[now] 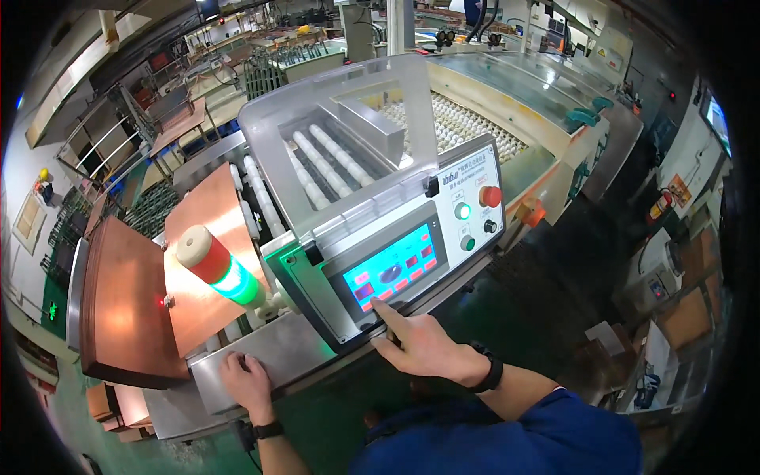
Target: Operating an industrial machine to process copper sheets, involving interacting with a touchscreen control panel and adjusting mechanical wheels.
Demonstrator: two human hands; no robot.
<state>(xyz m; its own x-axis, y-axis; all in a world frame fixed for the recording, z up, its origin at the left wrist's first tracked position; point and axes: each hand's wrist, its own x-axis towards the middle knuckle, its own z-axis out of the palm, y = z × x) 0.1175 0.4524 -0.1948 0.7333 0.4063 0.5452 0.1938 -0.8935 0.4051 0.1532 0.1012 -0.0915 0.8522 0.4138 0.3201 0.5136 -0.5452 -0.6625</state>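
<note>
My right hand (427, 344) points at a control panel, its index fingertip at the lower left edge of a lit touchscreen (396, 267); the thumb is apart and the other fingers are bent under. Nothing shows in its grip. On the metal ledge (297, 348) to the left rests my left hand (247, 384), fingers slightly bent and apart, empty. The panel box (475, 170) carries a red knob (490, 196), a lit button (462, 210) and a green button (467, 243). Between the hands and a copper sheet (210, 253) stands a signal lamp (218, 267), glowing green.
A thick copper-coloured stack (127, 305) stands at the left. White rollers (332, 162) lie beneath a raised clear cover (273, 119), and a longer roller conveyor (467, 119) runs behind. A fire extinguisher (659, 206) is at the right wall.
</note>
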